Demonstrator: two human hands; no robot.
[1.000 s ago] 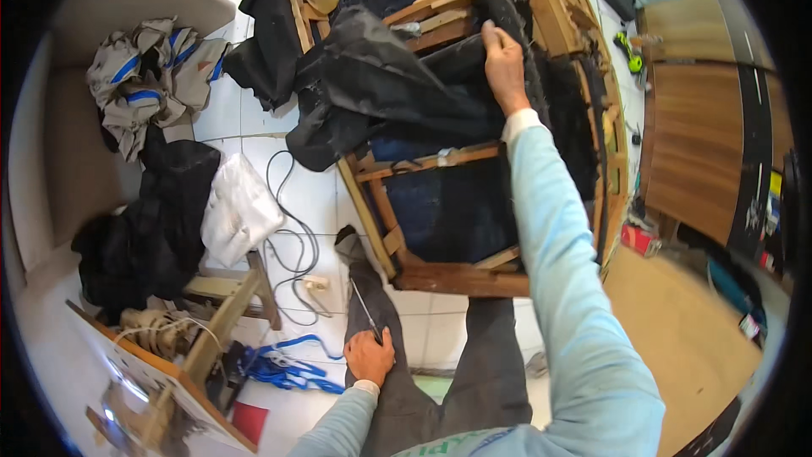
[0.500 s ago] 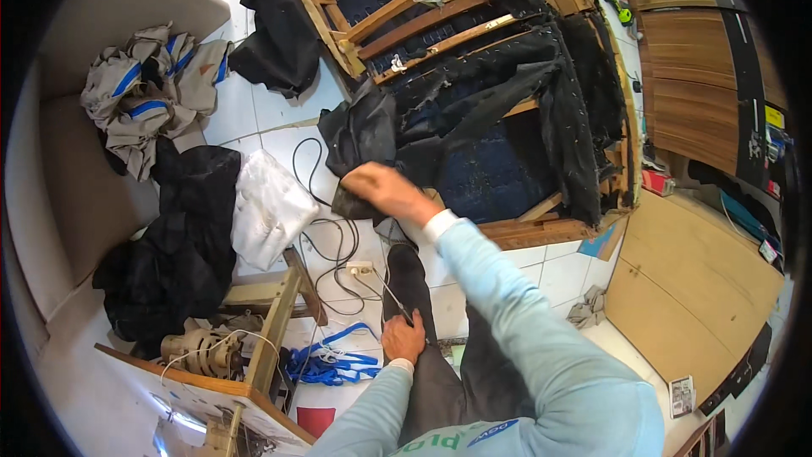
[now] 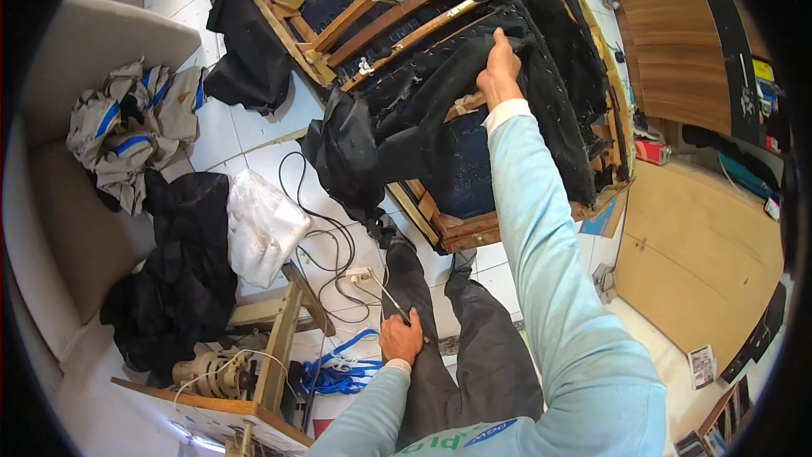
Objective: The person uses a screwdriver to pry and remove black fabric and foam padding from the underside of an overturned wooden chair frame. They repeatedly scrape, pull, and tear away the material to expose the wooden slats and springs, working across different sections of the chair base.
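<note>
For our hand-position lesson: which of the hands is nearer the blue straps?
Left. The left hand, holding a thin tool, is just right of the blue straps; the right hand is far beyond them, at black fabric.

White tiled floor (image 3: 288, 123) carries stripped wooden furniture frame (image 3: 478, 231), looped black cable (image 3: 342, 245), off-white socket block (image 3: 359, 274), tangled blue straps (image 3: 338, 377). Torn black fabric (image 3: 351, 148) lies across frame, left end hanging off. Beige upholstered seat (image 3: 72, 228) has crumpled blue-striped beige cloth (image 3: 127, 123), partly overhanging the edge.
</note>
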